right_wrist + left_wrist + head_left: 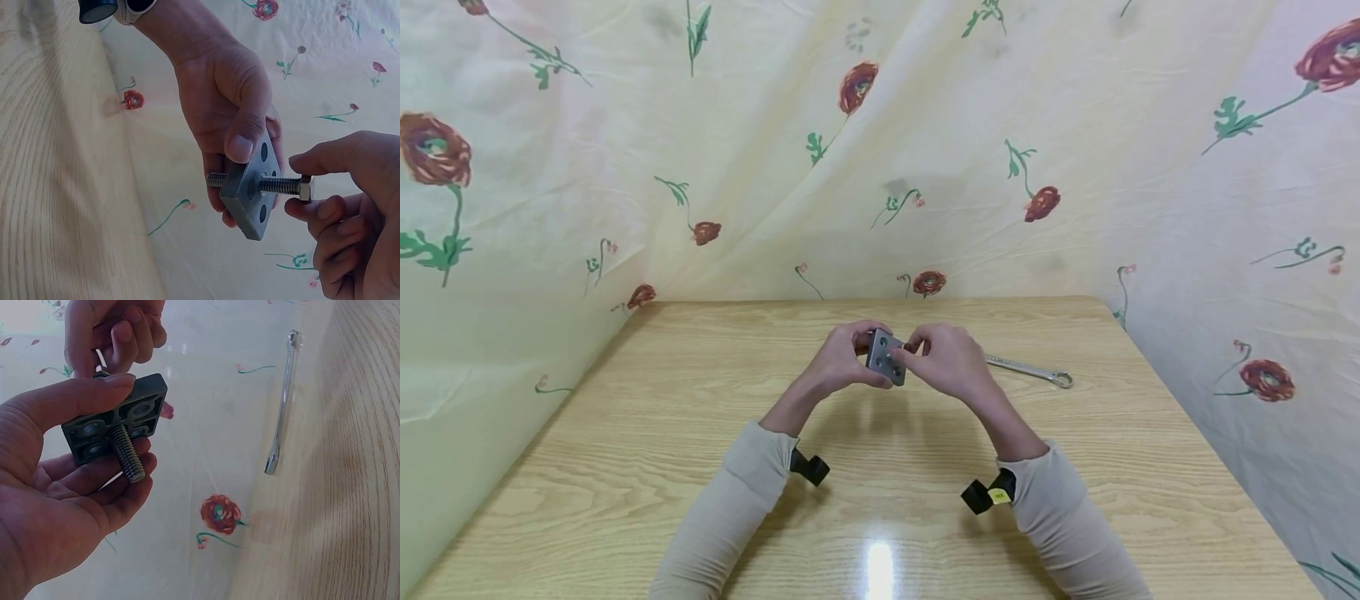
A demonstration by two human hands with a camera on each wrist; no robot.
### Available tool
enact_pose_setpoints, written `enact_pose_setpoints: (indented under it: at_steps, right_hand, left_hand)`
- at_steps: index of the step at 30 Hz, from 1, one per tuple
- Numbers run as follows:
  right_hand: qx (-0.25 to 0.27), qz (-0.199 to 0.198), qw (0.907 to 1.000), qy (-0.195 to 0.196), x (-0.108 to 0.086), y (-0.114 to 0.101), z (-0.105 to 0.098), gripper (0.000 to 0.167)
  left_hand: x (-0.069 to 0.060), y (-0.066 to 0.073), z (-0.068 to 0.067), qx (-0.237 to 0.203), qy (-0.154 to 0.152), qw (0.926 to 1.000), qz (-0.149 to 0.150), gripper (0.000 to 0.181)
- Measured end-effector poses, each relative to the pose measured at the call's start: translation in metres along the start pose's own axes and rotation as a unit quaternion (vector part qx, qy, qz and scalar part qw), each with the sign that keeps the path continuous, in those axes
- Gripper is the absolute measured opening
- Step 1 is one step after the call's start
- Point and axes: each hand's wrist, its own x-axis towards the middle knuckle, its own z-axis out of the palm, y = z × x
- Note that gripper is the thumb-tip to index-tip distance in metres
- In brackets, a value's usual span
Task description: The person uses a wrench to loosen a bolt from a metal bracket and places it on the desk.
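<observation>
A grey square plate [240, 201] with several round holes is held up above the table by my left hand [842, 358]. In the left wrist view, the thumb lies over one edge and fingers support the opposite side. A threaded hex bolt [128, 455] passes through the plate's middle, its end sticking out on the ribbed underside. My right hand [951, 360] pinches the bolt head [306, 187] between thumb and finger. Part of the shank [280, 185] shows between head and plate in the right wrist view.
A silver wrench [1028, 368] lies on the wooden table [662, 450], just right of my right hand. Flower-patterned cloth [760, 167] hangs behind the table and along both sides. Black wrist cameras sit at both cuffs.
</observation>
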Motion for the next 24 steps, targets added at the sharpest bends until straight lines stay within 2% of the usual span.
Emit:
enact_pose_setpoints:
  at_steps: [7, 18, 24]
  right_hand:
    - [0.013, -0.055, 0.9982, 0.022, -0.0006, 0.0016, -0.0020, 0.021]
    - [0.026, -0.120, 0.9913, 0.048, -0.0005, 0.0026, 0.0003, 0.019]
    - [0.003, -0.154, 0.9860, 0.065, -0.0009, 0.0027, 0.0022, 0.025]
  left_hand:
    - [0.0004, -0.0002, -0.0001, 0.005, -0.002, 1.0000, -0.002, 0.065]
    - [0.0007, -0.0015, -0.0012, -0.003, 0.003, 1.0000, 0.000, 0.065]
    - [0.0012, -0.0020, -0.0011, 0.005, 0.004, 1.0000, -0.005, 0.065]
